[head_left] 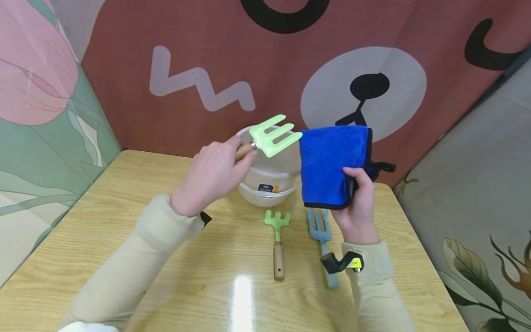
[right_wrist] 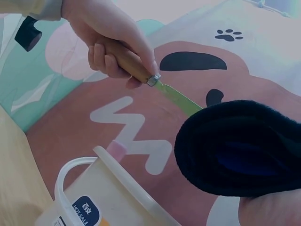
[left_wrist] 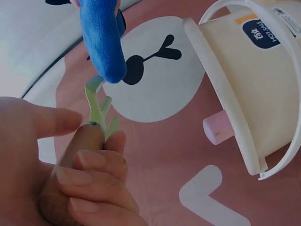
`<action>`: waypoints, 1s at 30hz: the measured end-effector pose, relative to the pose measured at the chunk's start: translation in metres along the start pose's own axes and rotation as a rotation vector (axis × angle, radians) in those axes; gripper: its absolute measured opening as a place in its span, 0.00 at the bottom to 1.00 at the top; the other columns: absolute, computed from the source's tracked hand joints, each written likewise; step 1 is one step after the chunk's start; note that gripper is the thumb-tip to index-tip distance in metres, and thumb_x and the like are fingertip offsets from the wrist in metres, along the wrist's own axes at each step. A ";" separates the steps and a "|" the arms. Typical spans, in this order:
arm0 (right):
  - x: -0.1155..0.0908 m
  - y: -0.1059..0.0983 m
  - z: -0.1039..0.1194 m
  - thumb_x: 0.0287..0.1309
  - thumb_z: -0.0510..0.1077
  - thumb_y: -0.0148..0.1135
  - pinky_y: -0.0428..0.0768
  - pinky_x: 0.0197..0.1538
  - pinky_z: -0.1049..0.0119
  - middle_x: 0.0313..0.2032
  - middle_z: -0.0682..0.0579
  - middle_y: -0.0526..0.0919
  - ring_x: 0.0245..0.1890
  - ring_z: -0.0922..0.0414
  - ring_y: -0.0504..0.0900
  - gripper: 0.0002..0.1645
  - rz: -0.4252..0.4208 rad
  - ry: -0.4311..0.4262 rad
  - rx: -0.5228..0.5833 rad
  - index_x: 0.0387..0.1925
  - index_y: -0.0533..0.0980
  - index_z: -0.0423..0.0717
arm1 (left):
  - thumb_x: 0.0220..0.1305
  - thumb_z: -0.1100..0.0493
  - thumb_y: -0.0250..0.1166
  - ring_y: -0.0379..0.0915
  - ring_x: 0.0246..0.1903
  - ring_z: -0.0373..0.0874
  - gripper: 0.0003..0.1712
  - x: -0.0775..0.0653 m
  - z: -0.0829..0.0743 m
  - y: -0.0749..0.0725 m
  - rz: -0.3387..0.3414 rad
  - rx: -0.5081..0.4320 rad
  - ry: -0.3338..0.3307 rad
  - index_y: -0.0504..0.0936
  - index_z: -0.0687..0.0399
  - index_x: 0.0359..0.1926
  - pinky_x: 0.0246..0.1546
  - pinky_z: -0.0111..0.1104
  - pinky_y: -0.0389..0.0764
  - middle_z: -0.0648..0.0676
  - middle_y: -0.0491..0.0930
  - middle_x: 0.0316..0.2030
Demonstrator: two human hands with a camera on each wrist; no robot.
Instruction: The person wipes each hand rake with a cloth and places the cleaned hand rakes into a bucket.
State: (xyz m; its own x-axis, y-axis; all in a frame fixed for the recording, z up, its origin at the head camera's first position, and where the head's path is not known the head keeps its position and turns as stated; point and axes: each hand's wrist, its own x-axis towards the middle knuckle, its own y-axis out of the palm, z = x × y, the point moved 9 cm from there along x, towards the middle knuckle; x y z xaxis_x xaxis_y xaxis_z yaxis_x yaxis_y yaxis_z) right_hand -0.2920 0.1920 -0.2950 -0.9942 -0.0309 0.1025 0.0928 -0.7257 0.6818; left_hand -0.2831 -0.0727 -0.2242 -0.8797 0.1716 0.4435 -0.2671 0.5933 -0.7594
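Note:
My left hand [head_left: 215,170] grips the wooden handle of a light green garden hand fork [head_left: 267,140], raised above the table with its tines toward the right. The fingers curl round the handle in the left wrist view. My right hand [head_left: 360,214] holds up a folded blue towel [head_left: 325,166] with black edging and a black loop, its thumb over the near side. In the right wrist view the towel's dark folded end [right_wrist: 237,110] shows large in front. The fork's tine tips are right at the towel's left edge.
Behind the hands stands a whitish bucket [head_left: 253,180] with a handle and a dark label. A pink piece [left_wrist: 218,127] sticks out past its rim. On the wooden table [head_left: 199,276] lie a smaller green hand fork [head_left: 277,226] and a blue-grey one [head_left: 320,234], partly under the right wrist.

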 end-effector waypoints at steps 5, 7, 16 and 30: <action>0.000 -0.001 0.000 0.72 0.43 0.50 0.81 0.56 0.59 0.69 0.51 0.62 0.62 0.52 0.70 0.34 -0.004 0.004 0.002 0.73 0.51 0.58 | 0.65 0.53 0.53 0.70 0.19 0.52 0.12 0.004 0.001 -0.003 0.015 0.002 -0.016 0.72 0.55 0.43 0.21 0.42 0.70 0.52 0.76 0.21; -0.001 -0.002 0.000 0.72 0.44 0.50 0.80 0.56 0.60 0.69 0.52 0.61 0.62 0.52 0.69 0.34 -0.012 0.005 -0.011 0.73 0.51 0.58 | 0.64 0.55 0.54 0.72 0.20 0.51 0.15 0.006 0.001 -0.004 0.021 -0.017 -0.020 0.71 0.54 0.49 0.22 0.42 0.71 0.50 0.82 0.24; -0.002 -0.003 0.000 0.72 0.44 0.50 0.79 0.57 0.59 0.70 0.52 0.60 0.65 0.51 0.67 0.34 -0.018 0.013 -0.028 0.73 0.50 0.59 | 0.66 0.61 0.53 0.73 0.28 0.52 0.09 0.020 0.001 -0.012 0.034 -0.045 0.002 0.70 0.58 0.45 0.29 0.43 0.75 0.53 0.80 0.37; 0.002 -0.009 0.005 0.72 0.38 0.49 0.84 0.48 0.60 0.56 0.51 0.74 0.48 0.53 0.81 0.25 -0.017 -0.023 0.093 0.67 0.59 0.50 | 0.72 0.59 0.51 0.70 0.44 0.56 0.14 0.056 0.005 -0.025 0.057 0.033 0.030 0.76 0.66 0.48 0.51 0.51 0.76 0.62 0.73 0.46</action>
State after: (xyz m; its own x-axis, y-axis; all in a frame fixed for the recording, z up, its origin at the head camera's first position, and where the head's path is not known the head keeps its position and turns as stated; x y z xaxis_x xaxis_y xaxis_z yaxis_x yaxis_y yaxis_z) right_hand -0.2948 0.2018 -0.2975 -0.9943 -0.0024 0.1061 0.0814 -0.6588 0.7479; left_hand -0.3280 -0.0820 -0.1831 -0.8819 0.2279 0.4128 -0.2302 0.5558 -0.7988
